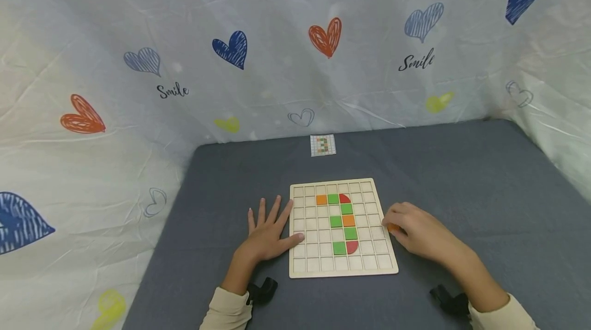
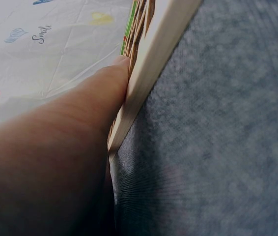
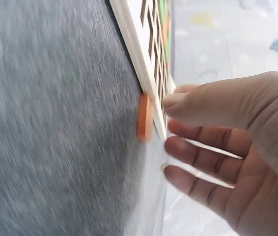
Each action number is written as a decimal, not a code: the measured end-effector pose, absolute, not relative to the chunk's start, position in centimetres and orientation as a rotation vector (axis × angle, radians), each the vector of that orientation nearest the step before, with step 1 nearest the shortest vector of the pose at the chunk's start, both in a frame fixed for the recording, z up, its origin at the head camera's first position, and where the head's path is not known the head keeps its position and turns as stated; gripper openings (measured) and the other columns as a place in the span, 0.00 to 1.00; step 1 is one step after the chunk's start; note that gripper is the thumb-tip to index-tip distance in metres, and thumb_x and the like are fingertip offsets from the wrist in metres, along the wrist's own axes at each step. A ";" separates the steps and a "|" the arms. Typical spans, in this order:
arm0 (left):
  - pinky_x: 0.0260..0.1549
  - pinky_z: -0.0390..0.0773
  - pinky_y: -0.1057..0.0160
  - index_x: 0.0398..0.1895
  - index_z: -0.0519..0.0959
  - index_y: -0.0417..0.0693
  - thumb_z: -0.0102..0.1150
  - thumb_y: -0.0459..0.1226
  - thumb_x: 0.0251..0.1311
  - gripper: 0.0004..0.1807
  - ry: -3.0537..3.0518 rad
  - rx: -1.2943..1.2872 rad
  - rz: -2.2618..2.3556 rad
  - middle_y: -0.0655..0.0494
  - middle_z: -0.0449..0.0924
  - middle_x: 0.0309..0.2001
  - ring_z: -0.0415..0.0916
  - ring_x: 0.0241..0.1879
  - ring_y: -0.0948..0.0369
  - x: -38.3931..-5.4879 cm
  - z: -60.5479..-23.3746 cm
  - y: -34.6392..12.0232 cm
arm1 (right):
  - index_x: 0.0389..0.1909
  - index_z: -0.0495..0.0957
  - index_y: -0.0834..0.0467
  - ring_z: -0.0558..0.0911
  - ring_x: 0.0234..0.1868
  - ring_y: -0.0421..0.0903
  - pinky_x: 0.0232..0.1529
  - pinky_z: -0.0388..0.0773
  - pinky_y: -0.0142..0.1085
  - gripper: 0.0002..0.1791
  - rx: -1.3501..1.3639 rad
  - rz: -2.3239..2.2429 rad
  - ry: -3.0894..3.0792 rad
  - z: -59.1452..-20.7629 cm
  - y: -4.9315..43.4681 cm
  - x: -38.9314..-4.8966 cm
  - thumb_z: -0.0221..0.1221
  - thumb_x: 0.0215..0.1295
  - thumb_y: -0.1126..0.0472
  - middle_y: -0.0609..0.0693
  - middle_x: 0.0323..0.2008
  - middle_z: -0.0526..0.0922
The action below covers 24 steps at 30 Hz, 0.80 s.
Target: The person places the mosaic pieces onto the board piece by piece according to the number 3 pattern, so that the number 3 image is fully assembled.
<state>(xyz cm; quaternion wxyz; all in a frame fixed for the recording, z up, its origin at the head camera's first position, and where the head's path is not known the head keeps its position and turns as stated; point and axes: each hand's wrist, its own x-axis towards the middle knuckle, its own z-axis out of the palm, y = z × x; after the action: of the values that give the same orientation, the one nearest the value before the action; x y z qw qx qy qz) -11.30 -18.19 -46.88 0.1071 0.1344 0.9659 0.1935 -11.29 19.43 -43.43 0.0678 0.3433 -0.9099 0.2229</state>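
Note:
A pale wooden grid board (image 1: 318, 266) lies on the table. Green tiles (image 1: 339, 248), orange tiles (image 1: 321, 199) and red rounded tiles (image 1: 352, 247) fill some of its squares. My left hand (image 1: 265, 240) is spread at the board's left edge, its thumb resting on the rim and the other fingers on the cloth. At the right edge, my right hand (image 1: 417, 232) has loosely bent fingers around a loose orange tile (image 3: 145, 118). That tile lies beside the board's edge, with the thumb tip close by and a gap showing between them in the right wrist view.
A small printed card (image 1: 322, 146) with a coloured grid pattern lies beyond the board. Dark grey cloth (image 1: 249, 166) covers the table. Behind it hangs a white curtain (image 1: 272, 89) with printed hearts. Black straps (image 1: 262, 291) sit at the wrists.

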 end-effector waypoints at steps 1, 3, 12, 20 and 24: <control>0.65 0.19 0.33 0.82 0.46 0.59 0.48 0.70 0.63 0.51 2.843 0.394 0.570 0.48 0.35 0.81 0.20 0.76 0.40 -11.3 -46.9 -18.2 | 0.34 0.86 0.52 0.77 0.40 0.43 0.39 0.78 0.42 0.15 1.016 0.669 -2.763 -43.4 19.7 -11.4 0.73 0.51 0.74 0.40 0.36 0.79; 0.65 0.18 0.34 0.82 0.45 0.60 0.48 0.71 0.63 0.51 2.843 0.382 0.566 0.49 0.34 0.81 0.19 0.76 0.40 -11.4 -47.0 -18.2 | 0.34 0.86 0.51 0.78 0.41 0.45 0.40 0.78 0.43 0.16 0.992 0.670 -2.804 -43.5 20.1 -11.6 0.74 0.50 0.74 0.39 0.36 0.80; 0.65 0.16 0.36 0.82 0.42 0.65 0.47 0.72 0.62 0.51 2.832 0.347 0.533 0.54 0.30 0.81 0.16 0.76 0.44 -11.5 -47.2 -18.2 | 0.35 0.85 0.51 0.80 0.40 0.46 0.40 0.79 0.46 0.17 0.998 0.660 -2.867 -43.7 20.5 -11.9 0.74 0.48 0.74 0.40 0.36 0.80; 0.65 0.17 0.35 0.82 0.42 0.64 0.45 0.74 0.60 0.53 2.837 0.372 0.548 0.53 0.31 0.81 0.16 0.76 0.43 -11.5 -47.7 -18.3 | 0.32 0.83 0.50 0.78 0.36 0.42 0.37 0.78 0.43 0.16 0.982 0.626 -2.837 -43.9 20.5 -11.9 0.75 0.49 0.73 0.38 0.32 0.78; 0.65 0.16 0.35 0.82 0.42 0.65 0.45 0.73 0.61 0.52 2.841 0.361 0.543 0.54 0.31 0.81 0.16 0.76 0.44 -11.5 -47.6 -18.3 | 0.33 0.83 0.51 0.78 0.35 0.42 0.36 0.78 0.42 0.16 0.982 0.633 -2.813 -43.7 20.4 -11.9 0.74 0.49 0.73 0.40 0.33 0.78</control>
<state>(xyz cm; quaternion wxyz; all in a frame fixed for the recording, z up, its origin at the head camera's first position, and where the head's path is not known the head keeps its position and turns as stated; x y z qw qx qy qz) -11.54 -18.33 -47.62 0.1130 0.1230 0.9684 0.1852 -11.88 20.37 -43.68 0.0475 0.3221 -0.9225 0.2075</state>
